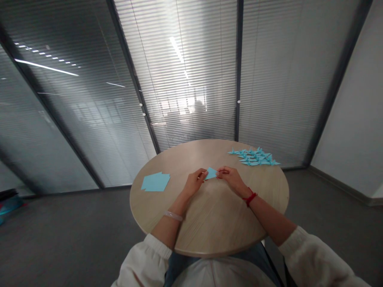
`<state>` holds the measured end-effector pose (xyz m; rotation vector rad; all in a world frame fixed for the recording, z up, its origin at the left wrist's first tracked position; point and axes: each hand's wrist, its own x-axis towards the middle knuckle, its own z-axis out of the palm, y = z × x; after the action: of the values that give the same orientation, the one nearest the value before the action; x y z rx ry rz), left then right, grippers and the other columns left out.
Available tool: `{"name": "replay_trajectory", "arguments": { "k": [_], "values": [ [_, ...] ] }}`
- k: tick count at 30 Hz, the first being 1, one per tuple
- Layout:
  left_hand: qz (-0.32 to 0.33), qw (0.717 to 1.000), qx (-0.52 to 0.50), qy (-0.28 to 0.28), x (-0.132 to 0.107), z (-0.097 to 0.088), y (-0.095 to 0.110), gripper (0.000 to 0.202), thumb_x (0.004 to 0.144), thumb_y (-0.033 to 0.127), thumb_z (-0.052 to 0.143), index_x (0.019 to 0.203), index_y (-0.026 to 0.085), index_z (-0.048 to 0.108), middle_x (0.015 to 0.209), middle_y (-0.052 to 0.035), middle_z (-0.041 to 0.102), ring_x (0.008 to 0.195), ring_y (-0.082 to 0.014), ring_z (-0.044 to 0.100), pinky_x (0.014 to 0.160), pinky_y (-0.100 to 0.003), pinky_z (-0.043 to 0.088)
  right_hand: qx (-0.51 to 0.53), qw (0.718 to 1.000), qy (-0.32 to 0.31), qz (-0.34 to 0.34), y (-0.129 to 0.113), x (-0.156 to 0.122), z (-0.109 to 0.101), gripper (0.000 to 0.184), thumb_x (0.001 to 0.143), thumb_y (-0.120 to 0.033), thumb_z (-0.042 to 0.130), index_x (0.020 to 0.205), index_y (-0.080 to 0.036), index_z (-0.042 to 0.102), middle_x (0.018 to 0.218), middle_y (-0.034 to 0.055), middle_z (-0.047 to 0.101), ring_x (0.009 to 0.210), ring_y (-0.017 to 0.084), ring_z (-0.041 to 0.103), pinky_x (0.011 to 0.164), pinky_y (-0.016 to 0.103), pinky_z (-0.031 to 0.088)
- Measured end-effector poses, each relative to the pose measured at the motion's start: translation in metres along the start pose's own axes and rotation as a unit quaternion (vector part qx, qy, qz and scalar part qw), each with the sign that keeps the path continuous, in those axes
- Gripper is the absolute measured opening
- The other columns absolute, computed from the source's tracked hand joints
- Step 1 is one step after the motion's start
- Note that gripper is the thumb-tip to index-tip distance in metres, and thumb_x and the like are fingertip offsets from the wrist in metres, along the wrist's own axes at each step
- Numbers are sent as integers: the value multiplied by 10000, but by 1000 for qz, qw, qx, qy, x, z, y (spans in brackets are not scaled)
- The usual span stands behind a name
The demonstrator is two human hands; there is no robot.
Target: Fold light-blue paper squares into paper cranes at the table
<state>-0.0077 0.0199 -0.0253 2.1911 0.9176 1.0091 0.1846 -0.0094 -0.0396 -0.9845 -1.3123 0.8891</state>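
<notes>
A small folded light-blue paper lies near the middle of the round wooden table. My left hand pinches its left edge with curled fingers. My right hand, with a red cord on the wrist, pinches its right edge. Both hands rest low on the tabletop, close together.
A stack of flat blue paper sheets lies at the table's left. Several folded blue paper cranes sit in a cluster at the far right. Glass walls with blinds stand behind the table; grey carpet surrounds it.
</notes>
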Motion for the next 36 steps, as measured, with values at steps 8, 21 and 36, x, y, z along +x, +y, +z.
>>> {"name": "replay_trajectory", "arguments": {
  "k": [8, 21, 36],
  "values": [
    [-9, 994, 101, 40, 0, -2, 9, 354, 883, 424, 388, 811, 152, 604, 562, 0, 592, 534, -125, 525, 561, -226, 371, -11, 997, -75, -3, 6, -1, 1, 304, 628, -398, 706, 779, -143, 639, 663, 35, 676, 624, 156, 620, 617, 264, 457],
    [40, 978, 197, 54, -3, -1, 20, 340, 906, 385, 364, 772, 166, 587, 651, -10, 585, 591, -121, 501, 570, -218, 339, -19, 987, -160, -2, 5, -6, 5, 364, 638, -455, 712, 801, -141, 623, 680, 32, 663, 641, 150, 603, 636, 263, 445],
    [72, 975, 209, -27, -5, 2, 17, 307, 898, 398, 396, 823, 182, 601, 721, -23, 627, 644, -134, 553, 605, -222, 376, -100, 979, -173, -44, 0, -7, 4, 377, 743, -503, 602, 795, -137, 679, 690, 10, 631, 632, 136, 541, 604, 236, 403]
  ]
}}
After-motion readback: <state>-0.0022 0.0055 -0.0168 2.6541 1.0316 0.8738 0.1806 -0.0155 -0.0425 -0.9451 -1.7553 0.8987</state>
